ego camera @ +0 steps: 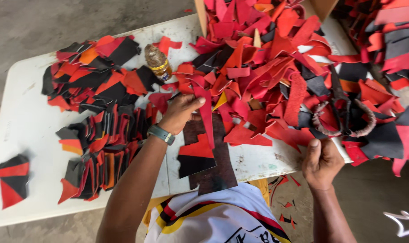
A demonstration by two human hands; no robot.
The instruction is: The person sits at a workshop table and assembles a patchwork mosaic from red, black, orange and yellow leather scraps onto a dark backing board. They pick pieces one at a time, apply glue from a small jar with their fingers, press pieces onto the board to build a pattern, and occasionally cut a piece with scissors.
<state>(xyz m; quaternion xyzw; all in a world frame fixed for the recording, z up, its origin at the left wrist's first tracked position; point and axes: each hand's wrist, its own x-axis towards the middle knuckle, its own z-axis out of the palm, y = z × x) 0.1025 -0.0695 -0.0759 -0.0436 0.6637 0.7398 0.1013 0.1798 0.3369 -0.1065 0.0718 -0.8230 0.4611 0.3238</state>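
Note:
My left hand (179,112) pinches a long narrow red leather strip (206,116) at the edge of a big heap of red and black scraps (267,63). A teal watch is on that wrist. Below the strip lies a dark brown leather sheet (213,173) with a red and black piece (194,155) on it. My right hand (321,163) is closed in a loose fist at the table's near edge, and I cannot tell if it holds anything. Large scissors with wrapped handles (344,114) lie on the scraps just beyond it.
The white table (24,112) carries sorted stacks of red, black and orange cut pieces (98,148) on the left. A small plastic bottle of yellow liquid (157,63) stands among them. A cardboard box (200,18) holds more scraps. Tiny offcuts litter the concrete floor (285,211).

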